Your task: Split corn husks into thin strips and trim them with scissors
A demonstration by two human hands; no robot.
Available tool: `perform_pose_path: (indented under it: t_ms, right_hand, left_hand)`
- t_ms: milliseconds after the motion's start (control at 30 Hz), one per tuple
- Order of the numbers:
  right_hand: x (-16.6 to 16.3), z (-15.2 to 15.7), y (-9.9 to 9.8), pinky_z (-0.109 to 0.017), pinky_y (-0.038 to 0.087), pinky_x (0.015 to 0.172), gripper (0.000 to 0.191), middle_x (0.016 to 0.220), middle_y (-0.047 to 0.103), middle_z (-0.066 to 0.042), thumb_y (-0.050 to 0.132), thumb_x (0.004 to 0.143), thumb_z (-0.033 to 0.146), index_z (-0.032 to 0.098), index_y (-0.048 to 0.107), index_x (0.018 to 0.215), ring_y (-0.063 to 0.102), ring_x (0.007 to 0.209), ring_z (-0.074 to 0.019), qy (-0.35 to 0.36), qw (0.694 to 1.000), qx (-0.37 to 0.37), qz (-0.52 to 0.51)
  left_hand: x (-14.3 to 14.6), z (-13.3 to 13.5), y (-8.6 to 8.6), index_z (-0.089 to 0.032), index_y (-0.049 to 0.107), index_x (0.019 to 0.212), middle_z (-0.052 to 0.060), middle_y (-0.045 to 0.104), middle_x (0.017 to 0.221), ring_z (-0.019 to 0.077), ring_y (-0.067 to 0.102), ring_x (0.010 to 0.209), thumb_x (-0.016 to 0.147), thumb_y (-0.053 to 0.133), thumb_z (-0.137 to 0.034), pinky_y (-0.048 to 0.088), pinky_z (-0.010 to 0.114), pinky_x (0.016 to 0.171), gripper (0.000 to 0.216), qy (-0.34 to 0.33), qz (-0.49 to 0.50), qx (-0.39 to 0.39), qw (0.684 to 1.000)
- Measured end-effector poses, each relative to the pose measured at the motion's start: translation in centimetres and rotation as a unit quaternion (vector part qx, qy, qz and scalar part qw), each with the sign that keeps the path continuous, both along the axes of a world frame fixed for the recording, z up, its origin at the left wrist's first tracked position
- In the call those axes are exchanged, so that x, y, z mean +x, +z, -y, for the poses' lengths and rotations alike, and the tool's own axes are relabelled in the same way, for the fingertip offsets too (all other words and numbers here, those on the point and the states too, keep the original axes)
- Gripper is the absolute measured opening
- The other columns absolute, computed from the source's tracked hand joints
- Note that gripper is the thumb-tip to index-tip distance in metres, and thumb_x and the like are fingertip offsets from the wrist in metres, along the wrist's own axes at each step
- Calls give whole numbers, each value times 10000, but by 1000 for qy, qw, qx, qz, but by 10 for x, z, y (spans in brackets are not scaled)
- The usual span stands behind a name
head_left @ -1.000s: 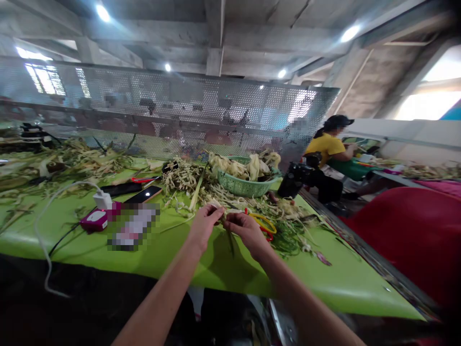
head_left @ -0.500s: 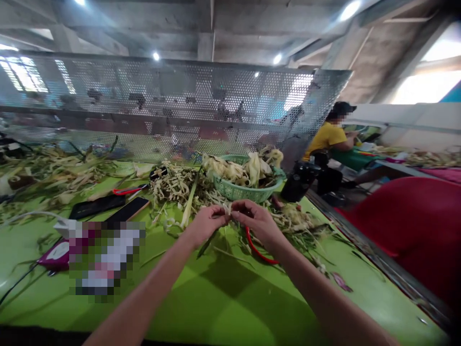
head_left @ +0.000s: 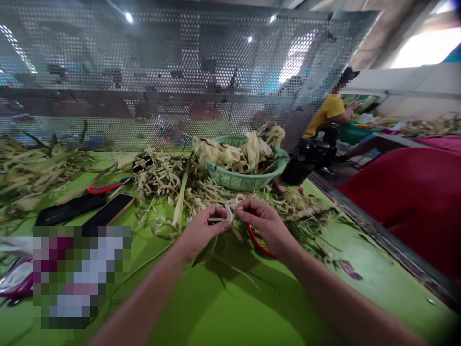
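Above the green table, my left hand pinches a pale strip of dried husk between thumb and fingers. My right hand is beside it, its thumb and fingertips closed at the strip's right end. Thin green and pale strands hang below my hands. A red curved handle shows partly behind my right hand; the rest of that tool is hidden. Just beyond my hands stands a green plastic basket filled with dried husks.
Shredded husk is heaped left of the basket. Red-handled scissors and a dark phone lie farther left. A perforated metal screen rises behind. A person in a yellow shirt sits beyond a red chair.
The camera view has tilted down and shifted slightly right. Between my fingertips, which are slightly farther apart, more of the pale strip shows. Both hands stay pinched.
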State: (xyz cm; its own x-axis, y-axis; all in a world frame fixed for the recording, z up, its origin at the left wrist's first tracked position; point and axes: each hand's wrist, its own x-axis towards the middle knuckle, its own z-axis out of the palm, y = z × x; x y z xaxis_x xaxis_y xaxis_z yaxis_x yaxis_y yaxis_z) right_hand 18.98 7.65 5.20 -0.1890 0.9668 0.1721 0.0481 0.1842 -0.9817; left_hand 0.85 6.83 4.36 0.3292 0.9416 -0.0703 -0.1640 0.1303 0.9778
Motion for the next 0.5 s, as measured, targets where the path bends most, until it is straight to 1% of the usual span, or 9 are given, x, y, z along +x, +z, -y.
perform_pose_path:
  t_ms: [67, 167, 333, 500]
  right_hand:
    - [0, 1, -2, -262, 431, 647, 214, 753, 593, -14, 717, 739, 359, 179, 621, 804, 527, 695, -140, 32, 999, -25, -11]
    - [-1, 2, -5, -261, 422, 641, 215, 743, 583, -10, 728, 742, 347, 177, 609, 800, 523, 687, -133, 70, 996, -48, -20]
    - [0, 5, -6, -251, 382, 591, 225, 681, 548, 9, 729, 742, 361, 177, 600, 750, 479, 634, -116, 49, 998, -35, -5]
    - [-1, 8, -5, -238, 335, 539, 259, 643, 500, 27, 702, 754, 397, 176, 571, 720, 426, 584, -100, 24, 999, -29, 31]
  left_hand:
    - [0, 2, 2, -163, 617, 831, 26, 610, 809, 135, 547, 753, 673, 755, -297, 417, 252, 724, 249, 3, 3, -13, 1000]
    - [0, 3, 3, -152, 597, 825, 6, 592, 797, 114, 535, 742, 678, 755, -300, 410, 240, 735, 262, 2, 4, -21, 1000]
    - [0, 4, 1, -158, 586, 844, 0, 597, 805, 112, 532, 747, 687, 745, -322, 400, 240, 728, 277, -14, -11, -4, 1000]
    - [3, 5, 1, -151, 576, 817, 1, 599, 781, 115, 527, 733, 691, 730, -287, 395, 238, 707, 241, -19, -37, 3, 999]
